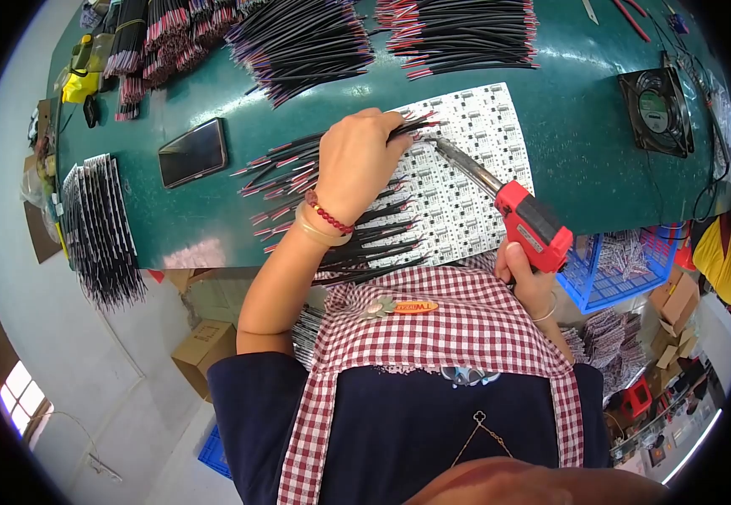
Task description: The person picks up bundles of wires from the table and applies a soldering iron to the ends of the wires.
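Note:
My left hand (359,156) is closed over the white circuit board panel (475,168), its fingers pinching a black cable (401,129) with thin red ends. In my right hand (527,282) is a red and black soldering gun (534,227), gripped by its handle. Its metal tip points left and lies close to the end of the pinched cable; whether they touch I cannot tell. Beneath and beside my left wrist, several more black cables (382,248) reach from the left side of the panel. My palm hides part of them.
Bundles of black cables (302,50) lie along the far side of the green table (580,101). A phone (193,153) is at the left, near a stack of wired strips (100,227) hanging over the edge. On the right stand a small fan (656,109) and a blue basket (618,265).

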Demonstrator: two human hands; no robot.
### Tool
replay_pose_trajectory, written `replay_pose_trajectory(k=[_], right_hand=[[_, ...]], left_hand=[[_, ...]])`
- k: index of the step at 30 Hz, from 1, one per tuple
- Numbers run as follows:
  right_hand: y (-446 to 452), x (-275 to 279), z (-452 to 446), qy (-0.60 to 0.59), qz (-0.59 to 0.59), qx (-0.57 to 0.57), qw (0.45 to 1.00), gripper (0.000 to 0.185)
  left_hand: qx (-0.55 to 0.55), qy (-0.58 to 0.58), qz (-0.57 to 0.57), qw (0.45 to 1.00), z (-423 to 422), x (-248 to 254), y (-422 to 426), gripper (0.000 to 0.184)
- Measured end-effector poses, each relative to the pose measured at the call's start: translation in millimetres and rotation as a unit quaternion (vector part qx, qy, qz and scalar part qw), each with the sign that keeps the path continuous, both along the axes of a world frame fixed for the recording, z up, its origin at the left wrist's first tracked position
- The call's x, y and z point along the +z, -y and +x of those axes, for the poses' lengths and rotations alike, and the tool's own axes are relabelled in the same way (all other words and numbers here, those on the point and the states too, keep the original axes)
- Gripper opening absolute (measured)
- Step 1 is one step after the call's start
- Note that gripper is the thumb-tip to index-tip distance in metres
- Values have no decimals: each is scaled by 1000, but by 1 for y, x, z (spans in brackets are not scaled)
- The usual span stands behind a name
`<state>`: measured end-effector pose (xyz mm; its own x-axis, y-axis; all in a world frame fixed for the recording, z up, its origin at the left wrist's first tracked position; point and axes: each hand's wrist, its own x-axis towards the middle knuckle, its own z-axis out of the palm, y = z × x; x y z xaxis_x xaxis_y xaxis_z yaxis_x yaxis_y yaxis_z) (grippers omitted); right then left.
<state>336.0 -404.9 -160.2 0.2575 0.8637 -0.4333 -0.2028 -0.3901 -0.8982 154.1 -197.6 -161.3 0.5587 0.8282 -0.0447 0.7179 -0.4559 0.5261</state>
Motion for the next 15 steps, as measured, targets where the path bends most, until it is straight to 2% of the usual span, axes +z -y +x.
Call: replay_pose_trajectory(k=[6,8,11,15], right_hand=[[0,1,-7,27,8,-5,1000,27],[4,-1,-8,-29,44,-77,996,30],[6,-3,0,-29,63,-34,997,40],[7,-3,-1,-40,69,-39,996,37]], left_hand=[[3,-13,-5,1000,1,1,0,17],[8,-14,-22,1000,1,2,1,19],[3,-10,-13,1000,2,3,1,19],[-2,-22,-16,1000,1,4,1,18]])
